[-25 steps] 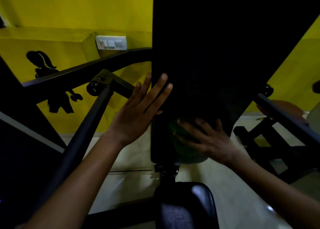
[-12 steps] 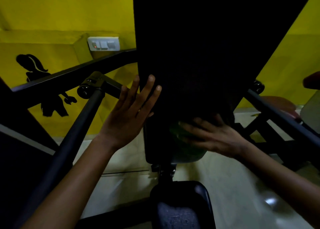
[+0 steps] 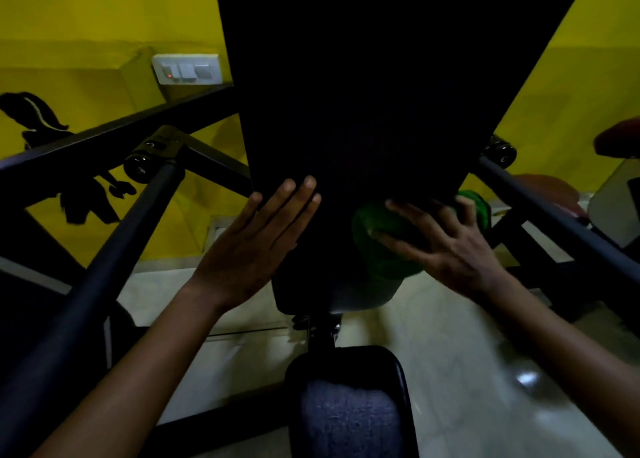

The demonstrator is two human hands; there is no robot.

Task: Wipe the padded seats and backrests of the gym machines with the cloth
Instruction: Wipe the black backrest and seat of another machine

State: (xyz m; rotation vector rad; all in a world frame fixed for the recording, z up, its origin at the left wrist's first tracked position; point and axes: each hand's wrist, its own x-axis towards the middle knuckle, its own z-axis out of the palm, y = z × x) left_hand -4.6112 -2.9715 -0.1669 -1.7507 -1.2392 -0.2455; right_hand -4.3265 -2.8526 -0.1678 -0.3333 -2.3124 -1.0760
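A tall black padded backrest [image 3: 374, 94] fills the middle of the view, narrowing toward its lower end. My left hand [image 3: 256, 246] lies flat with straight fingers against the backrest's lower left edge. My right hand [image 3: 443, 243] presses a green cloth [image 3: 377, 243] against the backrest's lower right part with spread fingers; the cloth sticks out left of the hand and past the pad's right edge. Below, the black padded seat [image 3: 349, 402] shows, dusty grey on top.
Black frame bars run diagonally on the left [image 3: 114, 250] and on the right [image 3: 554, 215]. Behind is a yellow wall with a white switch plate [image 3: 187, 69] and a black figure decal [image 3: 38, 118]. Pale tiled floor [image 3: 450, 353] lies below. A reddish pad [image 3: 620, 139] is at the right edge.
My right hand has slid the green cloth to the right across the lower backrest, so cloth now pokes past the pad's right edge. My left hand stays flat on the left edge.
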